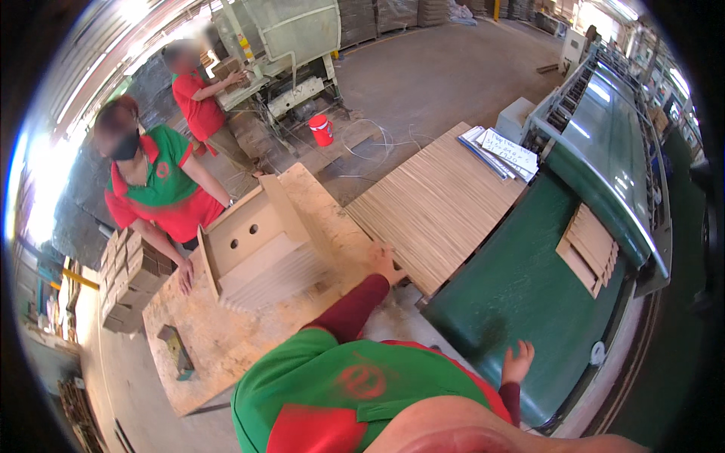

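Left hand: beside board stack, grip unclear. Right hand: open by green belt; snag risk if running.

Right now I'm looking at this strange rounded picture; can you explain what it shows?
This single view comes from a fisheye camera worn on a person's head, so straight edges bend. No robot here: both bare hands belong to the wearer. The left hand is at the edge of the pale wooden worktable, near the striped brown stack of boards; its grip is unclear. The right hand looks open and empty beside the wide green conveyor belt. On the worktable sits a brown, rimmed panel with two round holes.
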Motion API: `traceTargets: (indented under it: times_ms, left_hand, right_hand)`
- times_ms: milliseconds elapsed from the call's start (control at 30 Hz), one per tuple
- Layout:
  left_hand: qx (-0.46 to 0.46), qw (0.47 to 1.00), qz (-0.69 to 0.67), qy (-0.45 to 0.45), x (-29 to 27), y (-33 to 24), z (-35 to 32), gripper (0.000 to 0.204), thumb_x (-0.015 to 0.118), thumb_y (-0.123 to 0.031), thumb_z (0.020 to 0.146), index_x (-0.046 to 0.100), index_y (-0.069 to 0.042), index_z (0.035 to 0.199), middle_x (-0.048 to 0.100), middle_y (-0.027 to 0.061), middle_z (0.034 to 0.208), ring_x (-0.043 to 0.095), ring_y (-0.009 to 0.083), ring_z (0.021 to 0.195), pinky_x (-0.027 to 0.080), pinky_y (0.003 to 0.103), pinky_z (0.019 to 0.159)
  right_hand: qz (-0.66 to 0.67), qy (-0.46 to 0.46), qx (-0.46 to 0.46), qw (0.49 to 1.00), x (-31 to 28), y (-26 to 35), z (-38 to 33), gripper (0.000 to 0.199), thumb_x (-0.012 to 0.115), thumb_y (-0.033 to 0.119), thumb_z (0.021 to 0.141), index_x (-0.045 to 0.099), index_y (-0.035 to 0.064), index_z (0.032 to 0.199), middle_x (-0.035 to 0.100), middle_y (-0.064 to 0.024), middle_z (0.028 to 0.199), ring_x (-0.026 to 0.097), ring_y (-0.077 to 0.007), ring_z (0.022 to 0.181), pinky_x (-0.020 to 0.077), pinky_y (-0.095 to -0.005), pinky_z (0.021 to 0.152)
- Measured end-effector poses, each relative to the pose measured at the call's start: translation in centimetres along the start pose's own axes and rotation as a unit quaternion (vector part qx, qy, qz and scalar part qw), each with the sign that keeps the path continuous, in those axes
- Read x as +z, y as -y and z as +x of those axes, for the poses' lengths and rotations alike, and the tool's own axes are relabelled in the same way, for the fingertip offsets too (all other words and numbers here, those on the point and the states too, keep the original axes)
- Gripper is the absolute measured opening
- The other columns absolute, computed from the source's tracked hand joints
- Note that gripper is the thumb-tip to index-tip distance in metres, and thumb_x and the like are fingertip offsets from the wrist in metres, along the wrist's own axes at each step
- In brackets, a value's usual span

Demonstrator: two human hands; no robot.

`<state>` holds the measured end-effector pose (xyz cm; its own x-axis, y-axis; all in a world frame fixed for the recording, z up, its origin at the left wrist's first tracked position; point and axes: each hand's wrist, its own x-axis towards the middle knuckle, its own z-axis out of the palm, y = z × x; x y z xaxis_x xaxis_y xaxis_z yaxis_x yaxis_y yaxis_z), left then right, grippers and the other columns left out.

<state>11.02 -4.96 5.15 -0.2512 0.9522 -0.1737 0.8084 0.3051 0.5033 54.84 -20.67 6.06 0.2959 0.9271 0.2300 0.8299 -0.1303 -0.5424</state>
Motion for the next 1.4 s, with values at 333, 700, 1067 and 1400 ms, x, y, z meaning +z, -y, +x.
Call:
traceTargets:
  times_ms: [333, 700, 1067, 1400]
  left_hand:
    - [-0.178, 0.964, 0.108, 0.163, 1.5, -1.1, 3.6, 0.127, 0.074, -0.068, 0.049, 0.008, -0.026, 0.149, -0.020, 0.0173, 0.152, -0.017, 0.0415, 0.139, 0.007, 0.076, 0.098]
    - [-0.209, 0.951, 0.147, 0.173, 1.2, -2.0, 3.9, 0.126, 0.077, -0.062, 0.051, 0.004, -0.029, 0.149, -0.019, 0.0160, 0.152, -0.015, 0.0417, 0.139, 0.008, 0.075, 0.099]
    - [-0.190, 0.959, 0.114, 0.175, 0.2, -2.7, 3.2, 0.132, 0.077, -0.063, 0.052, -0.004, -0.025, 0.149, -0.018, 0.0209, 0.151, -0.010, 0.0453, 0.139, 0.008, 0.074, 0.100]
    - [-0.076, 0.938, 0.325, 0.089, 2.8, -0.1, 5.5, 0.119, 0.071, -0.072, 0.048, 0.030, -0.013, 0.142, 0.036, 0.0136, 0.143, 0.027, 0.0367, 0.135, 0.008, 0.054, 0.112]
  right_hand:
    - [-0.155, 0.040, 0.371, 0.915, -3.1, -19.1, -7.8, 0.058, 0.071, 0.031, 0.070, 0.057, 0.0003, 0.117, 0.046, -0.0301, 0.124, 0.044, -0.0410, 0.117, 0.0383, -0.0456, 0.097]
    - [-0.257, 0.192, 0.539, 0.779, 1.4, -16.2, 0.6, 0.136, 0.055, 0.089, 0.051, 0.003, 0.0102, 0.149, -0.001, -0.0332, 0.149, 0.001, -0.0518, 0.137, 0.0072, -0.0592, 0.109]
    - [-0.253, 0.237, 0.568, 0.746, -0.2, -14.2, 1.4, 0.134, 0.058, 0.085, 0.053, -0.005, 0.0148, 0.149, -0.006, -0.0263, 0.152, 0.002, -0.0499, 0.138, 0.0140, -0.0573, 0.109]
    - [-0.157, 0.263, 0.589, 0.748, -1.3, -11.6, 2.4, 0.144, 0.072, 0.076, 0.046, -0.007, 0.0123, 0.148, -0.007, -0.0256, 0.151, -0.003, -0.0480, 0.138, 0.0104, -0.0595, 0.110]
